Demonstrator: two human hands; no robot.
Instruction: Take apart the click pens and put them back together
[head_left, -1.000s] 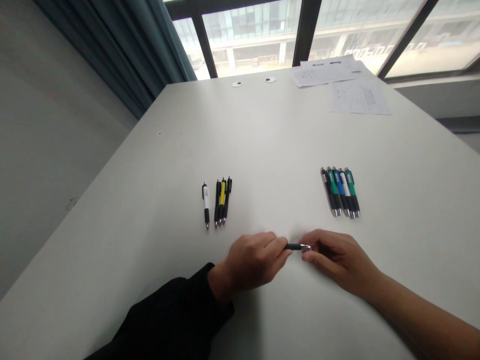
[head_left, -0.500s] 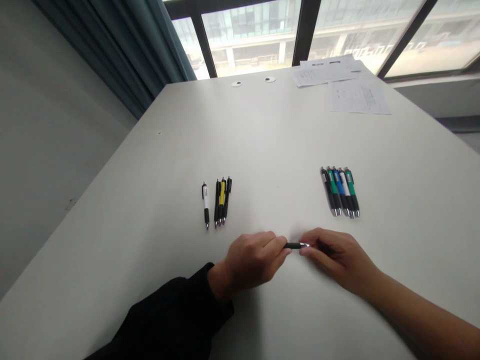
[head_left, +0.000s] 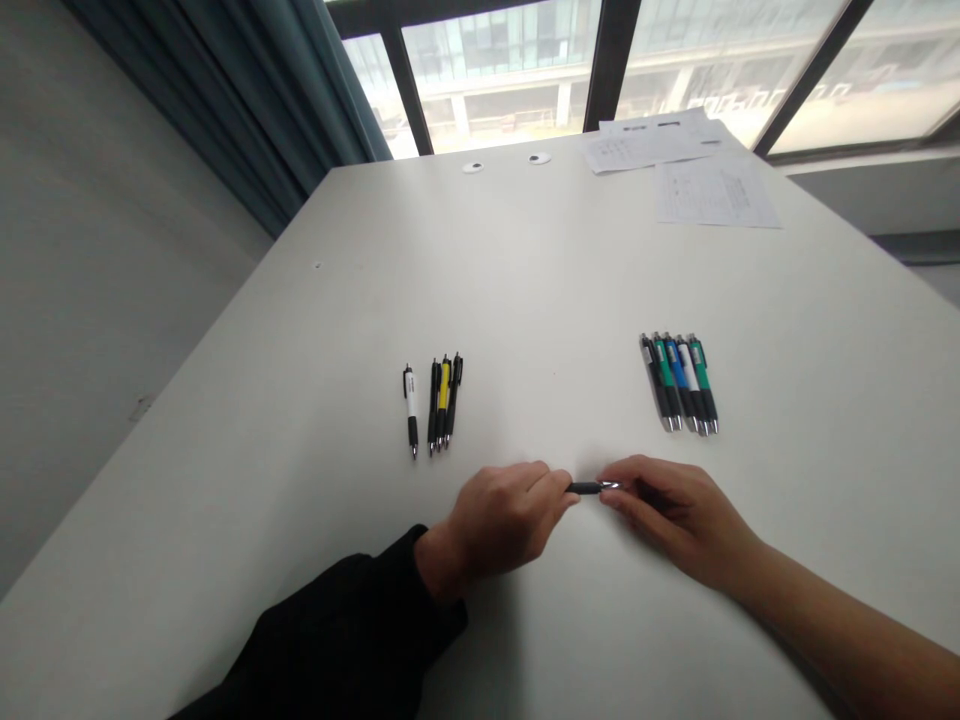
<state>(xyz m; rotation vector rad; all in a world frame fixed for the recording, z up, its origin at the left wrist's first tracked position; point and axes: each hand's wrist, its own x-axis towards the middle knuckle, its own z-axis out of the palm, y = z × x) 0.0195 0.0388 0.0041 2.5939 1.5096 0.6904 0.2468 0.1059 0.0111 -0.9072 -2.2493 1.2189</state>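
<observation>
A white table [head_left: 480, 270] fills most of the view; its left edge slants in toward the far left corner, its right edge toward the far right one, both well apart from the hands. The far edge runs along a window [head_left: 510, 80], with a blue curtain [head_left: 247, 90] at the far left. Papers [head_left: 716, 195] lie by the far right corner. The left hand [head_left: 499, 520] and right hand [head_left: 682, 515] face each other at the near middle, with bare tabletop beyond them and between the two sets of pens. On the right, far of the right hand, five pens [head_left: 681, 375] lie side by side; on the left, far of the left hand, four pens [head_left: 444, 385] lie together, a white pen [head_left: 412, 395] just left of them.

The black pen [head_left: 583, 488] lies level between the hands. The left fingers are closed around its left part, hiding that end. Its metal tip [head_left: 612, 486] points right, between the right thumb and fingertips; whether they pinch it, I cannot tell.
</observation>
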